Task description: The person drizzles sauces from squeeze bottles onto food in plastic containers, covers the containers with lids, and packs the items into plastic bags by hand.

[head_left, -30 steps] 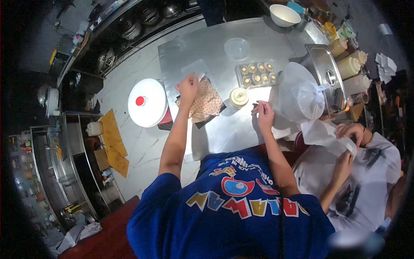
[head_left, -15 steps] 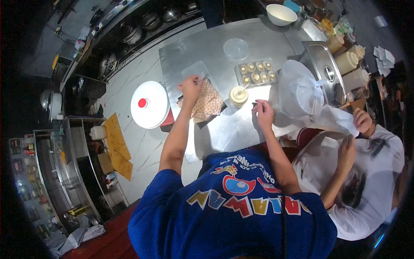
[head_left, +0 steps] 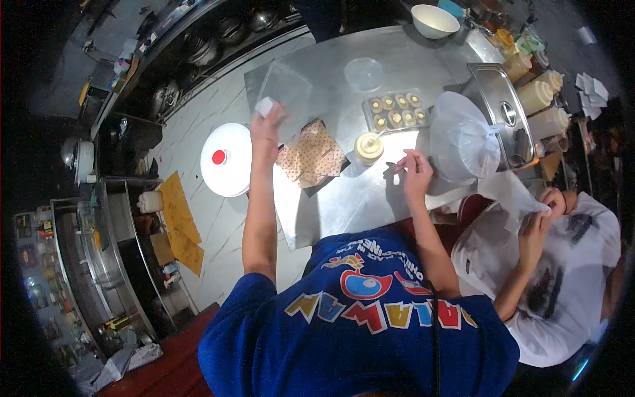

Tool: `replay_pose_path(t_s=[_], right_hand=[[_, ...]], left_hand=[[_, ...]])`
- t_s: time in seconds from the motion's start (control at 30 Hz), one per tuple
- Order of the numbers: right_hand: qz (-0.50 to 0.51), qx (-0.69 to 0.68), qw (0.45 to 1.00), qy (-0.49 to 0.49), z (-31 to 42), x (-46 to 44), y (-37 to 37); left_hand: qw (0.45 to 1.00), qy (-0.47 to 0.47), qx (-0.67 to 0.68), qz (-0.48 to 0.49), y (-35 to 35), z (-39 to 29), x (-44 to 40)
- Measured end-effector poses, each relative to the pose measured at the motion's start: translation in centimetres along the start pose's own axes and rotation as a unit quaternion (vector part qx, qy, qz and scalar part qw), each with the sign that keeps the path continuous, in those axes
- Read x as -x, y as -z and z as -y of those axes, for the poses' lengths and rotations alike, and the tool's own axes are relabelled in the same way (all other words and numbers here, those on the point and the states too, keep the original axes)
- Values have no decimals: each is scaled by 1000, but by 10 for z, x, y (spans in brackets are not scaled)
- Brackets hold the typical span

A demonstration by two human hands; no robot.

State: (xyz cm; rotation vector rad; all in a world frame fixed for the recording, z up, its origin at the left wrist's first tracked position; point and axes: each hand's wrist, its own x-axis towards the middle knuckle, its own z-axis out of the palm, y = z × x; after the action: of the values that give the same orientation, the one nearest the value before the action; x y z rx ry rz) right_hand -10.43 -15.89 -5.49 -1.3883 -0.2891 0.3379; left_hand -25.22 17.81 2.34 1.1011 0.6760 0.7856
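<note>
My left hand [head_left: 266, 129] is raised over the left edge of the steel table [head_left: 311, 225], its fingers closed on a small white paper [head_left: 265, 106]. Just beyond it is a clear plastic lid or sheet [head_left: 288, 83]. Patterned brown paper [head_left: 311, 155] lies over a dark box to the right of that hand. My right hand [head_left: 415, 173] hovers near the table's front, fingers bent together around something small and dark that I cannot make out. Between the hands stands an open jar of pale cream [head_left: 369, 148] with a utensil. Behind it sits a clear tray of small filled pieces [head_left: 397, 111].
A white round lid with a red knob [head_left: 227, 159] is at the left. A tied plastic bag [head_left: 463, 139], a steel container [head_left: 506, 119] and squeeze bottles [head_left: 542, 92] stand at the right. Another person [head_left: 536, 278] there holds thin white plastic. A white bowl [head_left: 435, 22] is at the back.
My left hand has moved left off the patterned paper with the white paper. The clear plastic near it has shifted up and left. My right hand has shifted slightly right.
</note>
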Motion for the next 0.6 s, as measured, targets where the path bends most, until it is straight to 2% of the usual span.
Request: replay_pose_path(t_s=[0.03,0.13,0.27,0.37,0.47,0.57,0.6], right_hand=[[-3,4,1000,29,14,0,-4],[9,16,993,116,68,-13,-29],[59,50,974,211,149,-43,-73],[69,106,958,258,182,-56,-102],[100,-90,983,122,175,-57,-117],[214,-232,946,-76,187,-45,-109],[218,-229,945,-88,183,-43,-106]], left_hand=[[999,25,46,-4,-1,-4,1],[976,40,196,90,4,6,-4],[980,70,180,59,-49,-28,8],[970,40,185,149,-72,-42,18],[963,3,170,208,-101,-67,51],[967,0,138,216,-111,-73,70],[968,4,127,217,-112,-74,74]])
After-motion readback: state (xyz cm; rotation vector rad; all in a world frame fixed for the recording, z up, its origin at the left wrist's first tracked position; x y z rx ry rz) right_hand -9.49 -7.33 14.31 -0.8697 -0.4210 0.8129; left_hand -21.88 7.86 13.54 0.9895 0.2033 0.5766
